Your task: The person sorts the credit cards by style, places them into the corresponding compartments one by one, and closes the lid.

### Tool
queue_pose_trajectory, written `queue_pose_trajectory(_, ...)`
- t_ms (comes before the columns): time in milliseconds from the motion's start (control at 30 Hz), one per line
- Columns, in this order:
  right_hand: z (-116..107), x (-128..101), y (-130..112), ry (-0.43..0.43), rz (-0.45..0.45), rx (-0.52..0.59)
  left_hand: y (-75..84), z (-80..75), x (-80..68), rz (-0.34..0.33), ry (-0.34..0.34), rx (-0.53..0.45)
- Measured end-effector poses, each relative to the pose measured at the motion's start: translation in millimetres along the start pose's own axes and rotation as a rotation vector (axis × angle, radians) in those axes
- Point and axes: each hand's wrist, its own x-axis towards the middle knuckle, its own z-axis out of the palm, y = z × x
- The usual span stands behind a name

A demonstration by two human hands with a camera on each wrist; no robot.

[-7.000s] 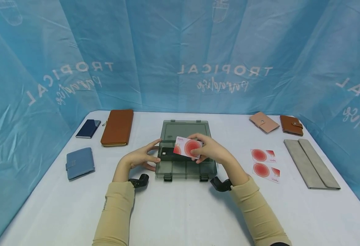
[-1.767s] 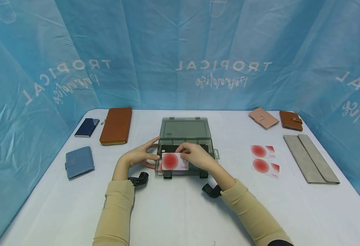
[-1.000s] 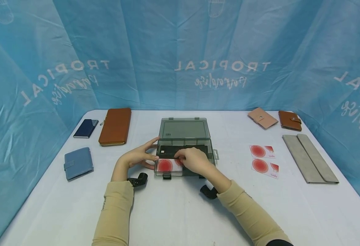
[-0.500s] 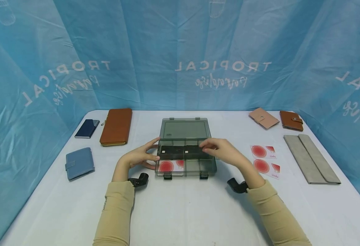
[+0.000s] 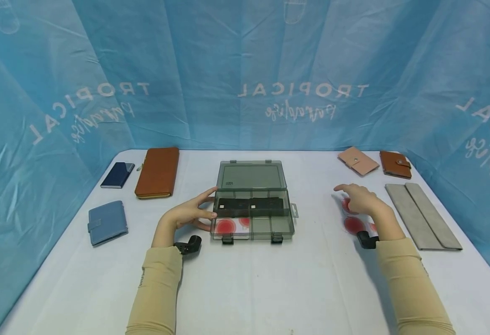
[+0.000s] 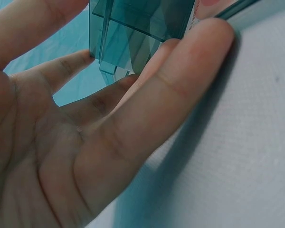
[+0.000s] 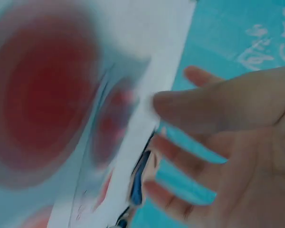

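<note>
A translucent grey-green compartment box [image 5: 281, 228] lies in mid-table with its lid [image 5: 251, 176] swung back. Black chip cards [image 5: 265, 205] sit in its back row, and a red-and-white card [image 5: 230, 226] in the front left compartment. My left hand [image 5: 188, 213] touches the box's left side with spread fingers, as the left wrist view also shows. My right hand [image 5: 362, 200] hovers over the upper red-and-white card [image 5: 345, 204], mostly hiding it, its fingers loose and holding nothing. Nearer me lies a lower red-and-white card [image 5: 353, 225], partly covered by the wrist camera.
At left lie a blue wallet [image 5: 108, 223], a dark navy holder [image 5: 117, 175] and a brown zip notebook [image 5: 157, 172]. To the right are a pink snap wallet [image 5: 358, 161], a brown snap wallet [image 5: 394, 164] and a grey folder [image 5: 422, 217]. A blue curtain [image 5: 245, 70] hangs behind.
My right hand has laid a red-and-white card in the front left compartment, let go, and swung right to the cards on the table. The left hand stays at the box.
</note>
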Motion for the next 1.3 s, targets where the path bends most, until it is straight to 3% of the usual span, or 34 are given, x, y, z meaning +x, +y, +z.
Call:
queue_pose_trajectory(100,3,-1,8,-0.031,0.057,-0.102,-1.0,0.0,0.4,-0.005,-0.004,0.007)
queue_pose_trajectory(233,7,1,15,-0.046,0.061,-0.119,-1.9,0.4,0.7,-0.009,-0.006,0.009)
queue_pose_trajectory(500,4,12,20,-0.121,-0.021,-0.008,0.2,0.3,1.2,0.001,-0.001,0.001)
queue_pose_trajectory(800,7,19,11,-0.063,-0.081,0.149,1.0,0.9,1.8,-0.004,-0.003,0.015)
queue_pose_trajectory(1000,8,16,-11,-0.036,-0.187,0.319,0.9,0.0,1.6,-0.006,-0.006,0.013)
queue_pose_trajectory(1300,0,7,-85,-0.091,-0.342,0.426,0.9,-0.6,0.1,0.002,-0.009,0.008)
